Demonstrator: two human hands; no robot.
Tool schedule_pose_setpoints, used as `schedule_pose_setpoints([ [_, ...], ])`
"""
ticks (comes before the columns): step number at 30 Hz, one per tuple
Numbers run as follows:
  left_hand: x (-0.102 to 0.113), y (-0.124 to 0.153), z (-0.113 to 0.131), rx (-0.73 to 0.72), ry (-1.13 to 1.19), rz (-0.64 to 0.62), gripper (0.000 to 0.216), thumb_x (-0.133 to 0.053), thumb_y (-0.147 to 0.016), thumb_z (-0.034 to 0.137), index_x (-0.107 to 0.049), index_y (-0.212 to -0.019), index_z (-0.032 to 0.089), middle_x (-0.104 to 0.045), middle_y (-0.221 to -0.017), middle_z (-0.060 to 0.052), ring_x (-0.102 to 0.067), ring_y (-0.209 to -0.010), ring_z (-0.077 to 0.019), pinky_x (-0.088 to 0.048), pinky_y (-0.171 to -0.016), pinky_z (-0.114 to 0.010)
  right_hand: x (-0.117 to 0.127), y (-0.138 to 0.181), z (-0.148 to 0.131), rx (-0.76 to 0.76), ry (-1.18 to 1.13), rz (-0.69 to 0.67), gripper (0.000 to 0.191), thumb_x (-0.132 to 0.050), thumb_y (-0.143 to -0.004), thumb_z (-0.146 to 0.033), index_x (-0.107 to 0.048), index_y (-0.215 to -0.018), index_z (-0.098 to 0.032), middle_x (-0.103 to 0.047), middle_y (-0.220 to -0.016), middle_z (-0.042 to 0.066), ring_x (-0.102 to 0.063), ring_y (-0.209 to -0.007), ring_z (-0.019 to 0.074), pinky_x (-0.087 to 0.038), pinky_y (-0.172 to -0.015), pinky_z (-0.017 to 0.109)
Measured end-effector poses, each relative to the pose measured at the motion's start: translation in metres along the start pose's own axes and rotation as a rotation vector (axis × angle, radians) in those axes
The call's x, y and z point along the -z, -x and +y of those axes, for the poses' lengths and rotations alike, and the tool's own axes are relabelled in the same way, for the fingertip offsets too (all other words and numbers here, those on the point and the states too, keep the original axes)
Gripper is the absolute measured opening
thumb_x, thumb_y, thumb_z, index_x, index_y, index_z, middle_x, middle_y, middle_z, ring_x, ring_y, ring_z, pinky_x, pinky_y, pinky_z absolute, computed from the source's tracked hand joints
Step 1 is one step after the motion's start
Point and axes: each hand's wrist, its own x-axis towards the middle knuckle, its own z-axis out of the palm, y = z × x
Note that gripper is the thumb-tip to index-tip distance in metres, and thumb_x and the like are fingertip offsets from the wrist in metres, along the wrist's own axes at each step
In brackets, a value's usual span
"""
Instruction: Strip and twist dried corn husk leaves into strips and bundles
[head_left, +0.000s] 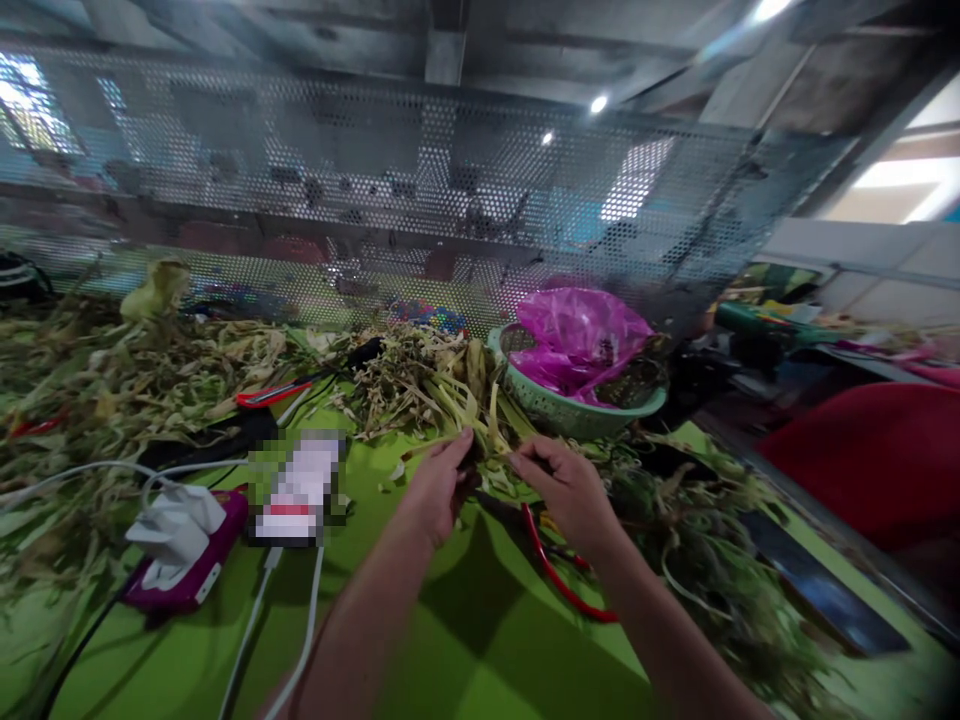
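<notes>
A pale, yellowish plant stalk with withered leaves stands between my hands over the green table. My left hand is closed on its lower left part, thumb pointing up. On the other side, my right hand pinches a pale piece of the same stalk between thumb and fingers. Red-handled scissors lie beneath my right hand and wrist, partly hidden by them. Just beyond my hands is a heap of dried stems and leaves.
A green basket holding a magenta plastic bag stands behind my right hand. To the left are a red cutter, a phone and a purple power strip with cables. Withered plants cover the right side.
</notes>
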Motion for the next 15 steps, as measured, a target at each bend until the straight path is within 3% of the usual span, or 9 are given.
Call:
schedule_pose_setpoints([
  [7, 0.0009, 0.0009, 0.0015, -0.003, 0.030, 0.000, 0.025, -0.076, -0.073, 0.033, -0.057, -0.067, 0.017, -0.053, -0.063, 0.003, -0.036, -0.049, -0.0055, -0.034, -0.050, -0.020, -0.0012, -0.0019, -0.0009, -0.099, -0.313, -0.065, 0.029, -0.062, -0.080, -0.042, -0.055, -0.063, -0.019, -0.047, -0.062, -0.002, -0.040, -0.061, 0.0138, -0.033, -0.061, 0.027],
  [12, 0.0063, -0.0010, -0.0020, -0.052, -0.145, -0.254, 0.033, -0.085, -0.060, 0.027, -0.070, -0.087, 0.014, -0.065, -0.077, -0.003, -0.055, -0.066, -0.0102, -0.046, -0.066, -0.023, -0.0022, -0.0017, -0.0012, -0.100, -0.364, -0.038, 0.030, -0.062, -0.081, -0.042, -0.053, -0.062, -0.019, -0.045, -0.061, -0.002, -0.039, -0.061, 0.0136, -0.033, -0.061, 0.027],
  [15, 0.0080, -0.0031, -0.0053, -0.102, -0.204, -0.276, 0.042, -0.085, -0.061, 0.033, -0.070, -0.095, 0.012, -0.069, -0.083, -0.005, -0.059, -0.073, -0.0134, -0.047, -0.071, -0.025, -0.0019, -0.0015, 0.0016, -0.065, -0.256, -0.049, 0.029, -0.059, -0.083, -0.041, -0.053, -0.065, -0.019, -0.044, -0.062, -0.003, -0.038, -0.061, 0.0135, -0.032, -0.060, 0.027],
])
